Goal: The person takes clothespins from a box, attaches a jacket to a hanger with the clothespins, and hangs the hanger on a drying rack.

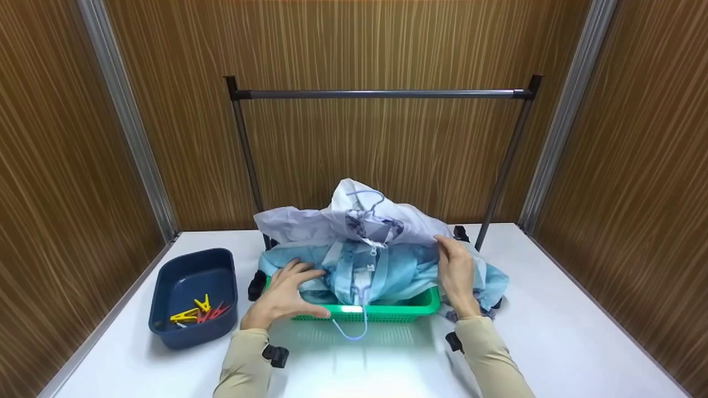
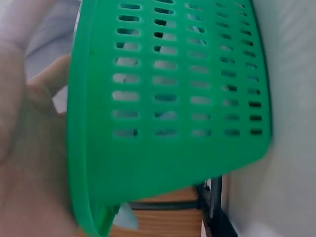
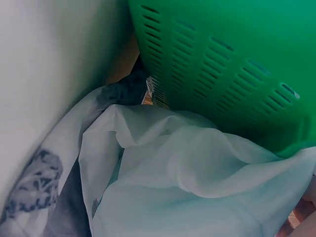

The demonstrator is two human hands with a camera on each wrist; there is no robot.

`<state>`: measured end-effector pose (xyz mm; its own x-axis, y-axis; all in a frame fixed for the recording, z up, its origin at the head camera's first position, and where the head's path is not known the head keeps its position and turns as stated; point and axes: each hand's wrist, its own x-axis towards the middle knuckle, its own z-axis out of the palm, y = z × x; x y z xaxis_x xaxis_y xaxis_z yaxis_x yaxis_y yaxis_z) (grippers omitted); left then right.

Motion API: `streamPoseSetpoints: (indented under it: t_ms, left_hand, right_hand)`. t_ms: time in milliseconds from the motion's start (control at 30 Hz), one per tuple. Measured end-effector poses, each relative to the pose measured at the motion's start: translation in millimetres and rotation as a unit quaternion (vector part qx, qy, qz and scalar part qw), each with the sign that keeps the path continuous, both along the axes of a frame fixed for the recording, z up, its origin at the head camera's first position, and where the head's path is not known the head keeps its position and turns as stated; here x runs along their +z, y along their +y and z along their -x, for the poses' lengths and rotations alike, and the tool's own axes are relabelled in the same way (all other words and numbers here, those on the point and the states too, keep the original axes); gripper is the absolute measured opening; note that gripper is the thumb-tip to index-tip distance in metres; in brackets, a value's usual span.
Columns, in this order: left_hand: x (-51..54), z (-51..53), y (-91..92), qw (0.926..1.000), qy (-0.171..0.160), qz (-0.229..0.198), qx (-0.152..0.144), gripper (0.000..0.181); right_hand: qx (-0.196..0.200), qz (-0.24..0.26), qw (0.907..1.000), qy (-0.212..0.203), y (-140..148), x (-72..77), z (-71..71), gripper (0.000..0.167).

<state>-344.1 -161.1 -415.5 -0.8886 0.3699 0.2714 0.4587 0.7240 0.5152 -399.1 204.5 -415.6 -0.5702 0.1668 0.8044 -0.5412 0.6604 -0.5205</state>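
A light blue zip-front garment (image 1: 404, 276) lies heaped in a green basket (image 1: 354, 313) and spills over its right end. A hanger hook (image 1: 365, 326) protrudes from it over the front rim. Behind lies a pale lavender garment (image 1: 301, 224) with a second hanger hook (image 1: 381, 200) at its collar. My left hand (image 1: 285, 296) spreads over the basket's left front, fingers by the blue cloth and thumb near the rim. At the lavender garment's right end, my right hand (image 1: 457, 271) touches the cloth with extended fingers. In the right wrist view, blue cloth (image 3: 197, 182) mostly hides that hand.
A dark blue tub (image 1: 193, 271) with yellow clothespins (image 1: 185, 315) and red clothespins (image 1: 213, 313) stands at left. Behind the garments rises a rack with a horizontal metal rail (image 1: 381, 94). Wood-patterned walls (image 1: 376, 44) enclose the white table (image 1: 564, 320).
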Motion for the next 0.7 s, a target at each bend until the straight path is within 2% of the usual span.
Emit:
streamPoseSetpoints:
  t_ms: [200, 367, 433, 533, 700]
  left_hand:
    - [-5.9, 0.6, 4.7, 0.9996, 0.029, -0.005, 0.006, 0.086]
    - [-10.0, 5.6, 9.5, 0.9978, 0.066, -0.003, 0.008, 0.082]
    - [-10.3, 6.7, 10.3, 0.9970, 0.077, 0.001, 0.008, 0.081]
    - [-9.4, 6.3, 11.0, 0.9972, 0.073, 0.005, 0.013, 0.082]
    - [-4.7, 1.6, 12.5, 0.9967, 0.071, 0.024, 0.031, 0.086]
  right_hand:
    - [-0.001, 0.005, 0.9999, 0.012, 1, 7.4, -4.4, 0.017]
    - [-0.012, 0.003, 0.9997, 0.022, 6, 22.8, -11.4, 0.015]
    - [-0.010, 0.012, 0.9998, 0.008, 8, 29.4, -15.7, 0.015]
    - [-0.006, 0.030, 0.9993, -0.021, 11, 36.0, -20.4, 0.016]
    - [-0.007, 0.052, 0.9954, -0.080, 16, 39.6, -22.8, 0.017]
